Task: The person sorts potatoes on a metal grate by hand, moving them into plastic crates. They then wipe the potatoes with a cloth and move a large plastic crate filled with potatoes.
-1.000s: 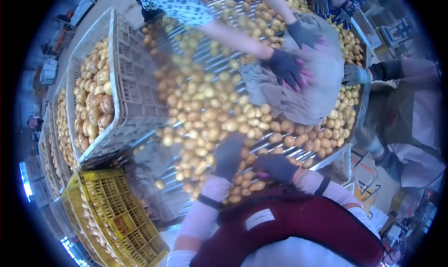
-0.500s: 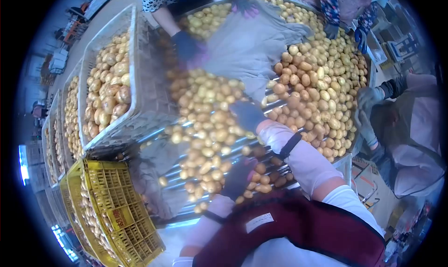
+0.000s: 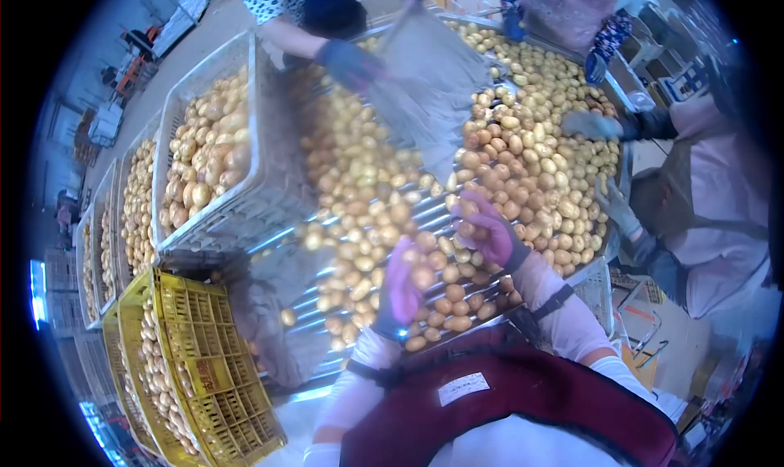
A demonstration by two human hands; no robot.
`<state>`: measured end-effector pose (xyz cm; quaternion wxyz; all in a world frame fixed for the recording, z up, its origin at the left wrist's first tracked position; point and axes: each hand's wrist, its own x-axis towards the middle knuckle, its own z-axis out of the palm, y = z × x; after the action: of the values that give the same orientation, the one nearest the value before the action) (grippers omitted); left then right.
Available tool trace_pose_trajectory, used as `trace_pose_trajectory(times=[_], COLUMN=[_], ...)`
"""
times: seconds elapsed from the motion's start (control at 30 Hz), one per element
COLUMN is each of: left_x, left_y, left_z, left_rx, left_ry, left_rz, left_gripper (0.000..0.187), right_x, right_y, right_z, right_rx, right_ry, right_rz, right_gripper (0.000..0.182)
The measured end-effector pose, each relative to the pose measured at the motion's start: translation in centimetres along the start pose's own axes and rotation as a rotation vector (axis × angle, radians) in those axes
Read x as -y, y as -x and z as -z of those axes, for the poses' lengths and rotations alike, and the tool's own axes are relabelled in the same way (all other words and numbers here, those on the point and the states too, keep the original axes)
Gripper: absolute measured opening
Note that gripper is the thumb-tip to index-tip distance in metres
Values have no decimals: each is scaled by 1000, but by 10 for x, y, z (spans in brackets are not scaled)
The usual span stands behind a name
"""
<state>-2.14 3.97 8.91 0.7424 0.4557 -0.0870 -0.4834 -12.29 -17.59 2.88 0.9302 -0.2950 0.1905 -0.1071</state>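
Reaching over a roller table [image 3: 309, 302] heaped with potatoes [image 3: 539, 161], the person in the maroon apron [image 3: 506, 385] has both gloved hands low among them, palms turned inward. The left hand [image 3: 398, 291] stands with its purple-faced fingers fairly straight, a few blurred potatoes just beside the palm; from where I'm standing I can't tell whether it has hold of any. The right hand [image 3: 490, 230] is half curled, a potato [image 3: 467, 208] showing against its fingers, though I can't make out if it is gripped. More potatoes lie between the two hands, and a broad pile spreads beyond and to the right of the right fingers. Farther off past both sets of fingers, a co-worker's gloved hand [image 3: 349, 64] is at a grey cloth [image 3: 433, 75] lying over the heap, its near tip close to the right fingers. Well left of the left fingers stand a pale crate [image 3: 278, 140] full of potatoes and, closer to the wearer, a yellow crate [image 3: 208, 344].
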Motion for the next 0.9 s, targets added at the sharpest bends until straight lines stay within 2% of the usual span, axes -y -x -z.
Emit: trace_pose_trajectory(times=[0.03, 0.07, 0.17, 0.2, 0.27, 0.33, 0.37, 0.4, 0.43, 0.47, 0.5, 0.53, 0.6, 0.7, 0.77, 0.8, 0.87, 0.9], left_x=[-5, 5, 1, -6, -17, -10, 0, 60, 54, 39, 31, 39, 60, 38, 18, 24, 34, 27], left_y=[-2, -10, -10, 1, 25, 30, 27, -15, -8, 4, 10, 7, 3, 24, 29, 15, -24, -28], left_z=[-8, 4, -21, -38, -70, -79, -76, -31, -39, -53, -61, -59, -57, -84, -94, -68, 18, 42], left_rx=[9, 100, 355, 313, 249, 232, 233, 137, 187, 238, 292, 341, 453, 426, 375, 380, 293, 224], left_ry=[146, 294, 257, 177, -31, -327, -495, -1199, -1218, -1237, -1254, -1212, -1118, -541, -179, -494, -1160, -1171], left_rz=[12, -10, -46, 16, 81, 37, -17, -691, -644, -597, -548, -565, -589, -234, 44, -197, -734, -701], left_gripper=[51, 51, 50, 50, 49, 45, 43, 59, 58, 58, 57, 57, 55, 54, 53, 54, 54, 54], right_x=[-1, 1, -39, -41, -18, -25, -33, -40, -48, -47, -43, -39, -40, -12, -12, -32, -53, -64], right_y=[12, 33, 57, 65, 92, 101, 101, 101, 101, 108, 116, 124, 135, 173, 208, 232, 287, 321], right_z=[8, -4, 5, -4, -68, -60, -48, -36, -24, -25, -31, -36, -23, -38, -19, 23, 83, 93], right_rx=[131, 39, 70, 73, 64, 82, 82, 57, 6, 11, 31, 42, 37, -4, -265, -484, -371, -423], right_ry=[-186, 91, 110, 104, 52, 700, 467, 206, -39, -53, -244, -435, -536, -630, -85, 488, -303, -181], right_rz=[-47, -97, -58, -56, -86, 360, 238, 123, 23, 17, -26, -72, -51, 60, 213, 273, 439, 573], right_gripper=[60, 62, 64, 65, 65, 64, 64, 64, 64, 65, 67, 69, 69, 72, 72, 72, 65, 61])
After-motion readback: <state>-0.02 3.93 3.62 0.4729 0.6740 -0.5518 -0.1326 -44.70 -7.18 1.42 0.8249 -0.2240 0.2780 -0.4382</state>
